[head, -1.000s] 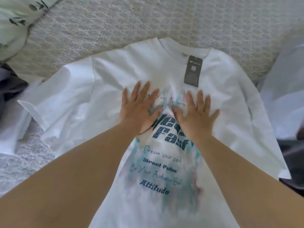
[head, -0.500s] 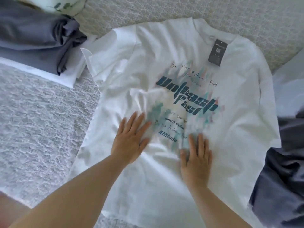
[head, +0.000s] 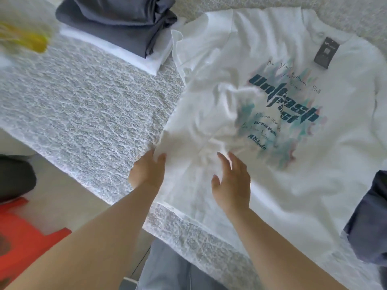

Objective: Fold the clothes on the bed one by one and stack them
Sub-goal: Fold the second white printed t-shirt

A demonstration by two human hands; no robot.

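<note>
A white T-shirt with a teal "Unleash Fast" print lies face up on the bed, a dark tag at its collar. My left hand is at the shirt's left side edge near the hem. Its thumb lies on top and its fingers are tucked under the fabric, pinching it. My right hand is on the lower front of the shirt with relaxed, spread fingers, holding nothing. The cloth above both hands is bunched into wrinkles. A stack of folded clothes, dark grey on white, sits at the upper left.
The bed's patterned grey-white cover ends in a near edge just below my hands. A dark blue garment lies at the right. An orange stool and a black object stand on the floor at left. A blurred yellow thing shows top left.
Both hands slid down the shirt from the print to near the hem. My left hand moved out to the left side edge and took hold of it. The view swung left.
</note>
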